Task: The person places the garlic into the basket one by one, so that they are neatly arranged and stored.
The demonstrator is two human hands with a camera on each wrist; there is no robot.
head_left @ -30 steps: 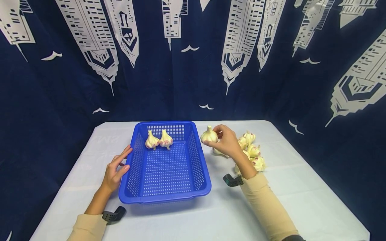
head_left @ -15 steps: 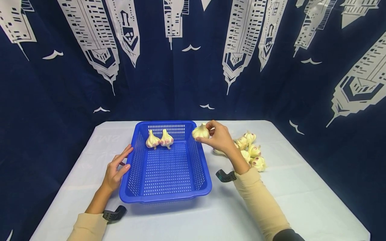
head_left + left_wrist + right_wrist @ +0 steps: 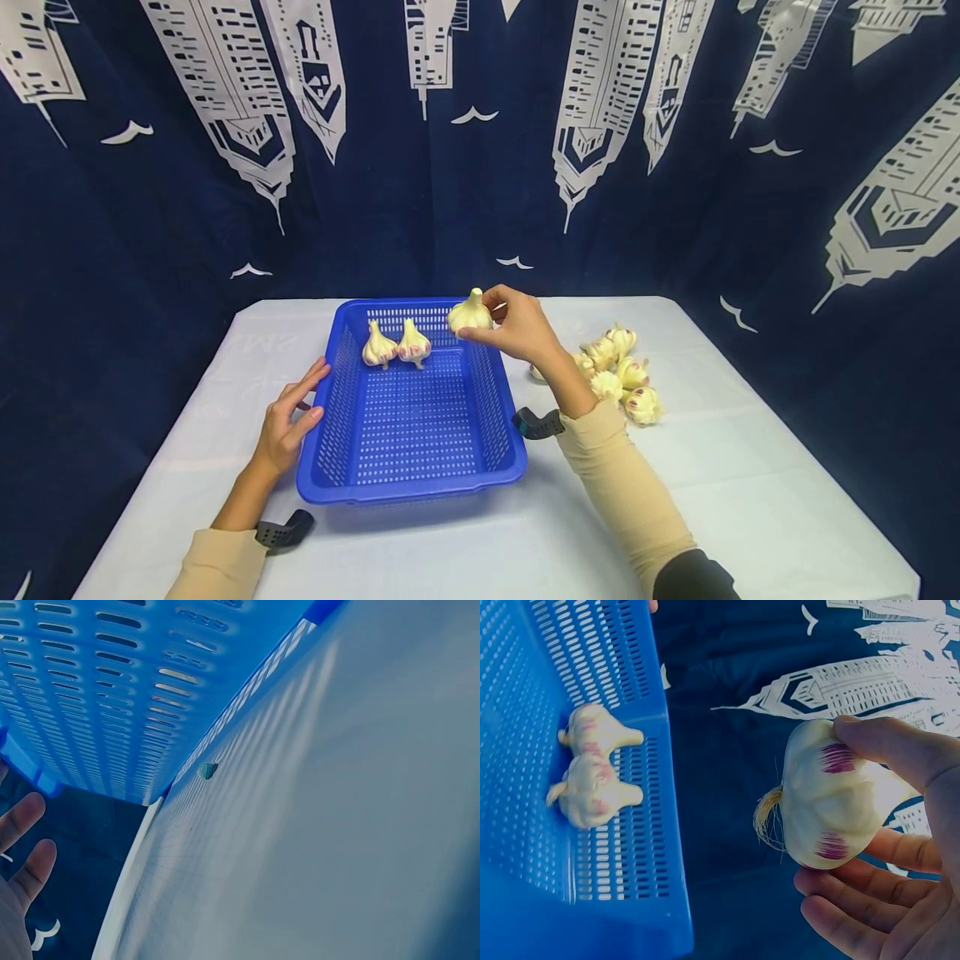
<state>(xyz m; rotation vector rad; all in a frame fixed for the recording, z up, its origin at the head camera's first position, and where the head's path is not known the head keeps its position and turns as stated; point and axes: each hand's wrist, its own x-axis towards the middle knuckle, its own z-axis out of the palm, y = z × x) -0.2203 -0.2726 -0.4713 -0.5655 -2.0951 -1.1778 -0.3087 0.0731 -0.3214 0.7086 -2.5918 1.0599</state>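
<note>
My right hand (image 3: 522, 327) pinches a garlic bulb (image 3: 469, 313) between thumb and fingers, over the far right corner of a blue basket (image 3: 408, 493). The bulb's stem points up; in the right wrist view its dry roots (image 3: 768, 814) and purple streaks show. Two garlic bulbs, one on the left (image 3: 379, 347) and one on the right (image 3: 414, 344), stand side by side at the basket's far end. Against the basket's left rim rests my left hand (image 3: 282, 423), its fingers fairly straight. In the left wrist view only part of that hand appears, near the slotted wall.
Several loose garlic bulbs (image 3: 632, 373) lie in a pile right of the basket, partly hidden by my right forearm. A white cloth (image 3: 720, 475) covers the table. Behind it hangs a dark blue curtain (image 3: 420, 225) with white building prints.
My right hand has carried the garlic bulb leftward and slightly up, from beside the basket's right rim to above its far right corner. The left hand has stayed at the rim.
</note>
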